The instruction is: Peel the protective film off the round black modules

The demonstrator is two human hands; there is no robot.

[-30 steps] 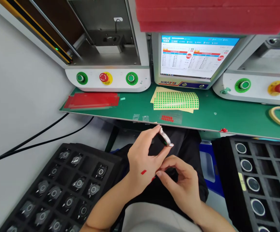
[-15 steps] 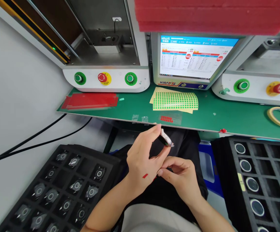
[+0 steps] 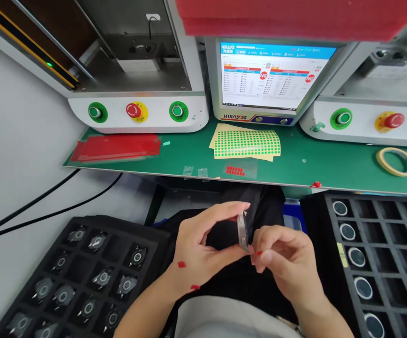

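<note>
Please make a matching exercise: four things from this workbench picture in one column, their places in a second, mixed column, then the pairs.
1. small round metal part
2. yellow sheet of green dot stickers
3. beige tape roll
4. small red sticker

A. back of the left hand
B. between the fingers of both hands
C. green bench mat, far right
D. below the monitor

Pairs: 1-B, 2-D, 3-C, 4-A

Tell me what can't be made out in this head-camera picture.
- Small round metal part: seen edge-on between left hand and right hand, so its faces are hidden.
- White monitor screen: text too small to read.
- Black foam tray of round glass discs: cut off by the right edge.
- Red foam stack: cut off by the top edge.
</note>
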